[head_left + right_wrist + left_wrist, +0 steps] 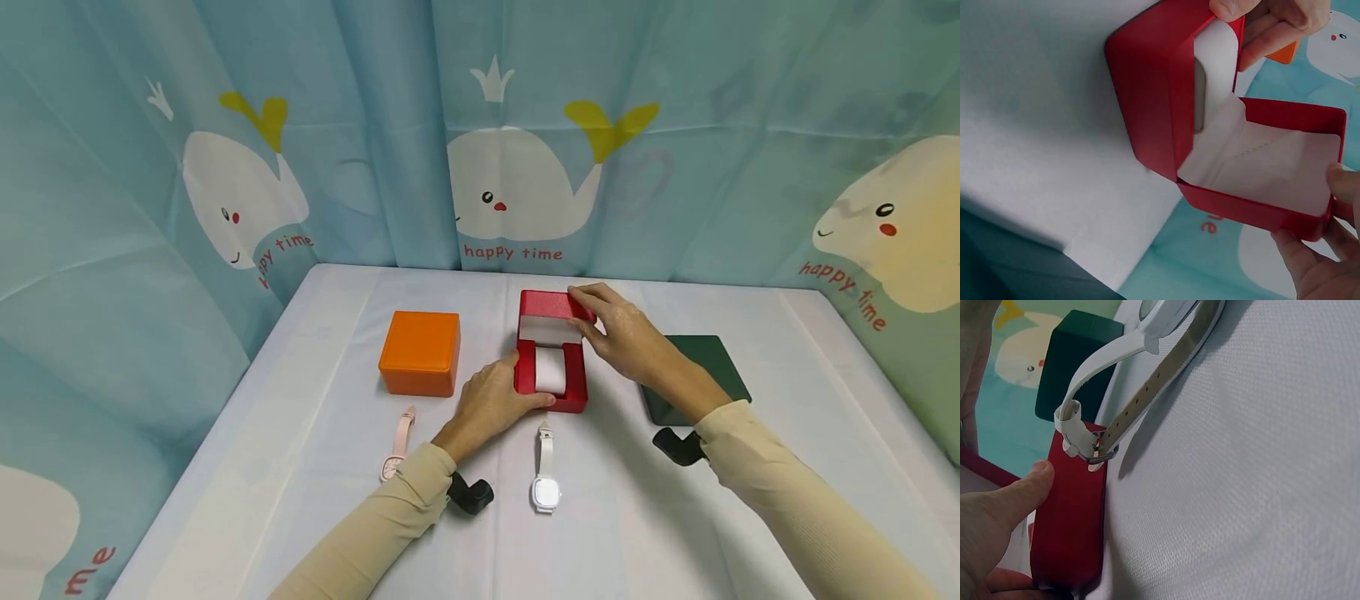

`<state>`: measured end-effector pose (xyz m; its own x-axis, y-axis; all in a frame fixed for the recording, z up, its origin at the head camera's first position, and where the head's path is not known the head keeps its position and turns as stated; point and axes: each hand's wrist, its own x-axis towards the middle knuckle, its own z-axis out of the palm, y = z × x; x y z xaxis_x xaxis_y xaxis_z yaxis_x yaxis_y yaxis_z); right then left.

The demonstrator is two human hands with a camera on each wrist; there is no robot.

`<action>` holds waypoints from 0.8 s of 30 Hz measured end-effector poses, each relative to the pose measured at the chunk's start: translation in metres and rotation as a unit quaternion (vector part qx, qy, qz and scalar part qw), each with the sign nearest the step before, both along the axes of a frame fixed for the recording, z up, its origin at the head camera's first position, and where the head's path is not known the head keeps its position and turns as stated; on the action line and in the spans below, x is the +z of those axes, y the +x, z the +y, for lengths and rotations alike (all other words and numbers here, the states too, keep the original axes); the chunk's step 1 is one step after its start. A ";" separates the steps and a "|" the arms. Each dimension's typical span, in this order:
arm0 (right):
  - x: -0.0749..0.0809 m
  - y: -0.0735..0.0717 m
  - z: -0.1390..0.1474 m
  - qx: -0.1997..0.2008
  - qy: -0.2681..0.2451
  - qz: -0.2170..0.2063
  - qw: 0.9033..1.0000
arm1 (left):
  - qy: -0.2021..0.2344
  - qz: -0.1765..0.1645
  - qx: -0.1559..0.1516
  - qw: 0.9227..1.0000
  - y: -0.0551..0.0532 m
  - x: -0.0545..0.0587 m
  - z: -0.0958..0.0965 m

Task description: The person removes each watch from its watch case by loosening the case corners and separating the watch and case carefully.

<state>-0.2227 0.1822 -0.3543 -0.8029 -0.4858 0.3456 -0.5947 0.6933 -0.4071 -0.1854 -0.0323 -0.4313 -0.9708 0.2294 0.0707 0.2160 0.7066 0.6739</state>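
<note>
A red watch box (576, 375) stands with its lid raised, and a white cushion (550, 371) sits inside. My left hand (491, 396) grips the base, its thumb on the front wall and its fingers at the left side. With thumb and fingers, my right hand (626, 337) holds the right edge of the raised lid (1272, 169). The lid's white lining faces the right wrist camera. In front of the box lies a white wristwatch (545, 492); its buckled strap (1104, 359) shows close up in the left wrist view. Neither hand touches it.
An orange box (420, 346) stands closed on the left, with a pink wristwatch (396, 458) before it, partly behind the left sleeve. At right a dark green box (697, 367) is partly covered by the right forearm. A whale-print curtain (397, 167) hangs behind the white table.
</note>
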 end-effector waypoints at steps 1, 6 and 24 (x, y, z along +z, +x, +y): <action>0.000 0.001 0.000 0.002 0.004 0.001 1.000 | 0.001 0.000 -0.001 1.000 0.000 0.000 0.000; 0.003 0.007 0.000 0.016 0.024 0.006 1.000 | -0.002 0.001 -0.002 1.000 -0.001 -0.001 0.000; -0.007 0.015 0.003 0.082 0.031 0.124 0.988 | -0.010 0.004 0.013 1.000 0.002 0.002 0.002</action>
